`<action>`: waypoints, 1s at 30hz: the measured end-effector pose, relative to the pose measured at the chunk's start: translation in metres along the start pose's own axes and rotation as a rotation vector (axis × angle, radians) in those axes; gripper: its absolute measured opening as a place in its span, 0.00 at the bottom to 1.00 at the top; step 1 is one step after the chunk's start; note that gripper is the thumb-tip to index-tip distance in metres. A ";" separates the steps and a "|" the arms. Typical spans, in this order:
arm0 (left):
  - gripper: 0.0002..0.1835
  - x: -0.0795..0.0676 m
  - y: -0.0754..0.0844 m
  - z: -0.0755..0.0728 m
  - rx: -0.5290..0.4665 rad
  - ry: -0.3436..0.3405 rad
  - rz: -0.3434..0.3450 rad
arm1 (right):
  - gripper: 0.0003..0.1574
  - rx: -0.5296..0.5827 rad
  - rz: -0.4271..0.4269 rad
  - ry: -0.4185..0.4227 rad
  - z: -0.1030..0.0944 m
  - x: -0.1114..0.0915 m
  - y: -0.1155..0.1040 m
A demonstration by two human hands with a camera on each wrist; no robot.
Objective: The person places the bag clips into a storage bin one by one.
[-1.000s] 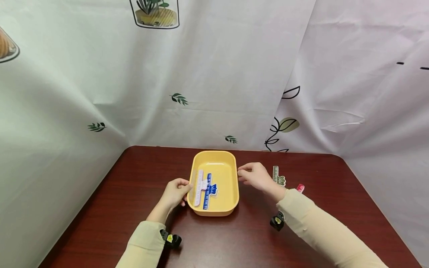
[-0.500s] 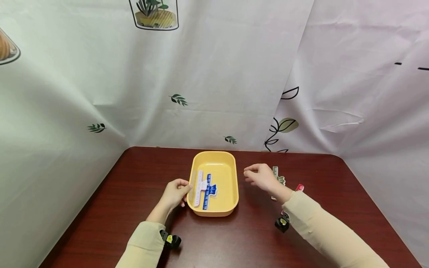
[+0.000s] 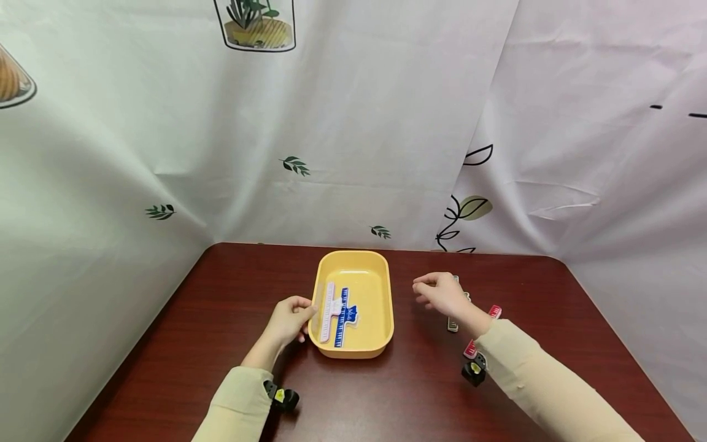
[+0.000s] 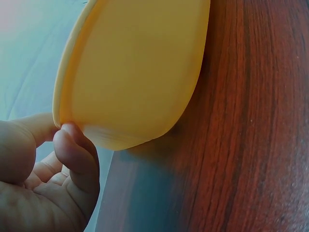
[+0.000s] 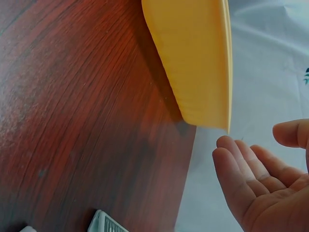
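Observation:
At the left rim of the yellow plastic tray (image 3: 372,307), my left hand (image 3: 288,319) pinches the edge between thumb and fingers, which the left wrist view shows up close. Inside the tray lie two ruler-edged clips, a pale pink one (image 3: 327,319) and a blue one (image 3: 340,325), side by side toward its left. My right hand (image 3: 444,293) is held apart from the tray, to its right, with nothing between its thumb and relaxed fingers (image 5: 224,171). Under that hand and wrist lies a dark green clip (image 3: 453,325), mostly hidden.
A red clip (image 3: 495,311) lies on the dark red wooden table (image 3: 541,319), its middle covered by the right forearm. Each wrist wears a small black camera, one on the left (image 3: 286,399). A white printed cloth (image 3: 353,123) hangs behind the table.
My right hand has moved away from the tray's right rim, rightward over the green clip. More of the red clip's near end shows. The left hand and tray have stayed put.

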State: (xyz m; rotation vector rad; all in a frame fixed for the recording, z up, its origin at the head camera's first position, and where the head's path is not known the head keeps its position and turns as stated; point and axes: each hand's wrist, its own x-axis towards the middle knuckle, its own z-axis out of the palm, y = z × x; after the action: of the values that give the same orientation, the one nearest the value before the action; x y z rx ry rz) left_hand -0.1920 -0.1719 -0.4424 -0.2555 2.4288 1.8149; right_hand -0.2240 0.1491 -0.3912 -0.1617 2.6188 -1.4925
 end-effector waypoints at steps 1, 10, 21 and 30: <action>0.11 0.000 0.000 0.000 -0.001 0.001 -0.001 | 0.20 -0.007 0.000 0.003 -0.001 0.000 0.000; 0.12 0.000 -0.001 0.000 -0.003 -0.003 -0.005 | 0.20 -0.021 0.008 0.011 -0.008 -0.002 0.008; 0.12 0.001 0.000 0.000 -0.005 -0.001 -0.001 | 0.22 0.002 0.035 0.039 -0.021 -0.001 0.017; 0.13 0.002 -0.001 0.000 -0.002 -0.001 -0.010 | 0.23 -0.018 0.053 0.065 -0.035 0.001 0.025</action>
State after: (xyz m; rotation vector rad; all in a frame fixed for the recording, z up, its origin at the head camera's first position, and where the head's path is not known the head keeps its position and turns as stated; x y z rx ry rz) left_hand -0.1936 -0.1721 -0.4441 -0.2666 2.4203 1.8132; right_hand -0.2314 0.1909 -0.3947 -0.0460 2.6658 -1.4821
